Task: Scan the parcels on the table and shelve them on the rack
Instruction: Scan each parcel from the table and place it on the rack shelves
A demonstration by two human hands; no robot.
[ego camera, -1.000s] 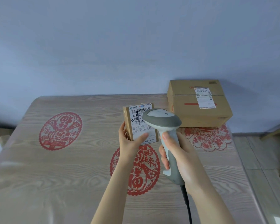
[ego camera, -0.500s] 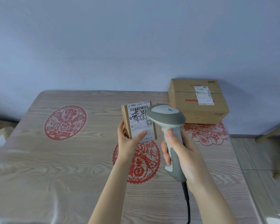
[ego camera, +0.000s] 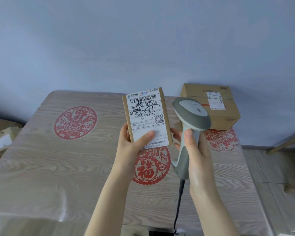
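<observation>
Parcel (ego camera: 146, 114) is up off the counter (ego camera: 41, 167), held upright in the left hand (ego camera: 131, 145), with the thumb pressed on the lower part of its white label (ego camera: 141, 128). That label reads EMS at the top, with a barcode under it, J09 in the middle and a QR code at the right. Black handwriting is scrawled straight across it, and the fine print is too small to read. The right hand (ego camera: 197, 150) wraps the handle of the grey scanner (ego camera: 191, 113), whose head sits just beside the parcel's right edge. Its black cable (ego camera: 179, 201) drops toward the counter's near edge. Two parcels in all: this one, and a bigger brown box (ego camera: 225, 116) sitting closed at the counter's far right corner, with a white label on top that can't be read. Three red paper-cuts lie on the counter: one toward the far left (ego camera: 75, 122), one under the box (ego camera: 220, 140), and one in the middle (ego camera: 152, 166), below the hands, showing 福.
</observation>
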